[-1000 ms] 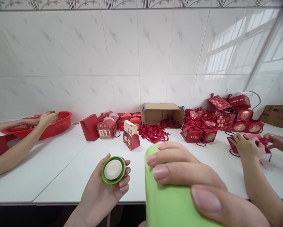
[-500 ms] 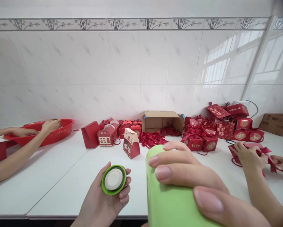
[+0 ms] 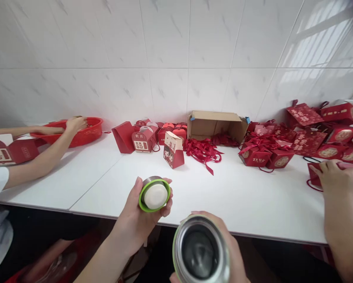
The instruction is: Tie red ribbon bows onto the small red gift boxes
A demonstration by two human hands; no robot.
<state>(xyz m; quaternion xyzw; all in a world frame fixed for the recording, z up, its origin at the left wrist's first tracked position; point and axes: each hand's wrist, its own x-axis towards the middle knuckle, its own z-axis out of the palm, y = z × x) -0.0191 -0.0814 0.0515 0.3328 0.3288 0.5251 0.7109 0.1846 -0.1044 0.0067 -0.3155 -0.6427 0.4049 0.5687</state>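
Note:
My left hand [image 3: 137, 220] is closed around a green lid [image 3: 154, 194] with a white inside, held over the near edge of the white table [image 3: 247, 196]. My right hand [image 3: 223, 251] grips a green flask [image 3: 200, 251] low in the view. The flask's open steel mouth faces up and looks dark inside. The lid and the flask are apart, the lid up and to the left of the mouth.
Red gift boxes [image 3: 172, 154], a pile of red ribbons [image 3: 202, 150] and an open cardboard box [image 3: 216, 125] line the back of the table. One person's hand [image 3: 74, 124] reaches into a red basket [image 3: 86, 131] at left. Another person's hand [image 3: 335, 179] holds a red box at right.
The flask has come down from close in front of the camera to below the table edge, its open mouth now showing. The view has tipped downward. The lid stays in my left hand.

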